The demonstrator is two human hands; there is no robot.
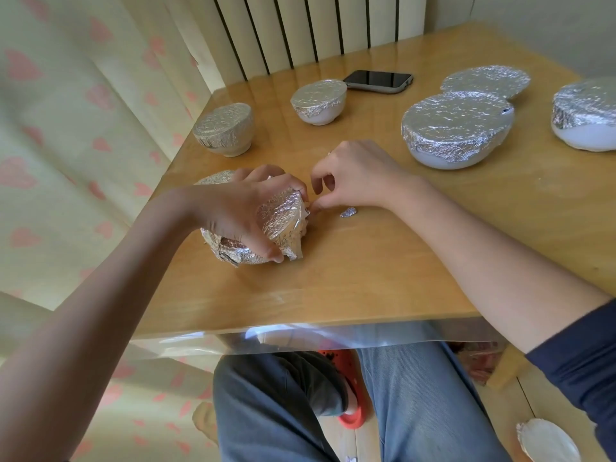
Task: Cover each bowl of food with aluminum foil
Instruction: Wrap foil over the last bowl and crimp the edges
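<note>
A small bowl wrapped in aluminum foil (283, 218) sits tilted near the table's left edge. My left hand (240, 211) grips it from above, fingers curled round the foil. My right hand (350, 176) pinches the foil edge on the bowl's right side. A small foil scrap (348, 212) lies just right of the bowl. Several other foil-covered bowls stand on the table: two small ones (223, 128) (318, 100) at the back left, a large one (456, 128) at the right, another (486, 81) behind it, and one (586, 115) at the far right edge.
A black phone (378, 81) lies at the back of the wooden table (366, 268), which has a clear plastic cover. A curtain with pink hearts hangs at the left. My legs and an orange slipper (353, 418) show below the table's front edge.
</note>
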